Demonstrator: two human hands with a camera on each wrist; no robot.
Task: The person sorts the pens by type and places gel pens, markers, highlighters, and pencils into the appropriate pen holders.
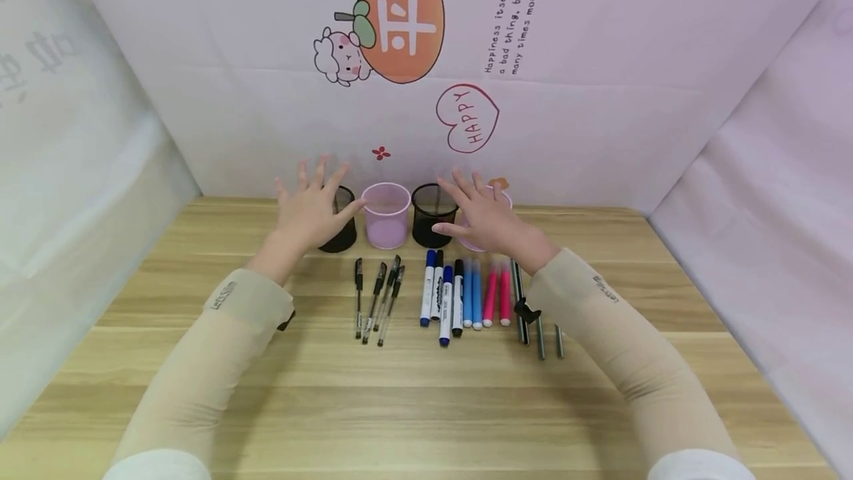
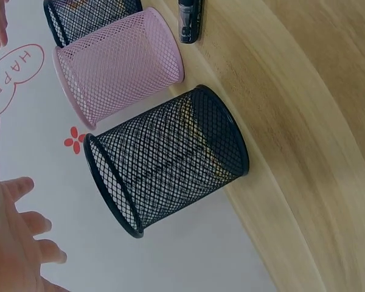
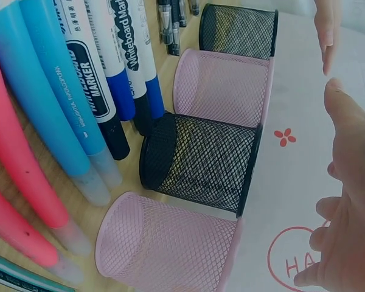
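Observation:
My left hand (image 1: pixel 309 212) is spread over the leftmost black mesh pen cup (image 1: pixel 338 238), fingers straight, holding nothing. Over the rightmost pink mesh pen cup (image 1: pixel 472 245) my right hand (image 1: pixel 489 219) hovers with fingers apart, also holding nothing. Between them stand another pink pen cup (image 1: pixel 386 230) and another black pen cup (image 1: pixel 428 232). In the left wrist view, the left hand (image 2: pixel 12 237) is apart from the black cup (image 2: pixel 170 161). The right wrist view has the right hand (image 3: pixel 356 194) above the cups' rims, and no pens are seen in them.
In front of the cups lie several black gel pens (image 1: pixel 376 302), whiteboard markers (image 1: pixel 428 295), blue highlighters (image 1: pixel 472 295) and pink highlighters (image 1: pixel 491 295). Dark green pens (image 1: pixel 541 339) lie partly under the right forearm. A printed white cloth (image 1: pixel 266 95) hangs behind the wooden table (image 1: pixel 400 421).

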